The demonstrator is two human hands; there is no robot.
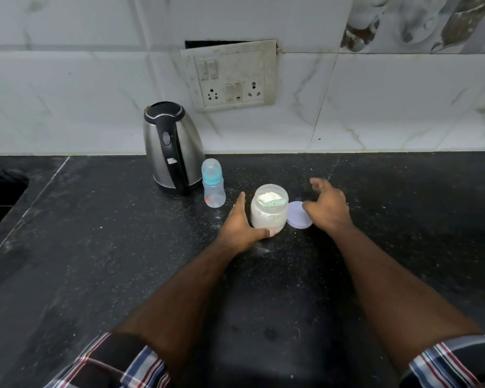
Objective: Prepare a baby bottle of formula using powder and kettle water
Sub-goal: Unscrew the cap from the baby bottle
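Note:
An open clear jar of white formula powder (pixel 269 211) stands on the black counter, with a pale green scoop lying inside it. My left hand (pixel 240 225) grips the jar from its left side, thumb across the front base. The jar's lilac lid (pixel 298 218) lies flat just right of the jar. My right hand (pixel 326 205) hovers over the lid's right edge with fingers spread and relaxed, holding nothing. A capped baby bottle (pixel 213 183) with a blue ring stands left of the jar. The steel kettle (pixel 172 148) stands behind the bottle, lid closed.
The black stone counter (pixel 95 247) runs to a white tiled wall. A switch and socket panel (pixel 230 75) hangs on the wall above the kettle. A dark sink recess (pixel 0 191) lies at the far left.

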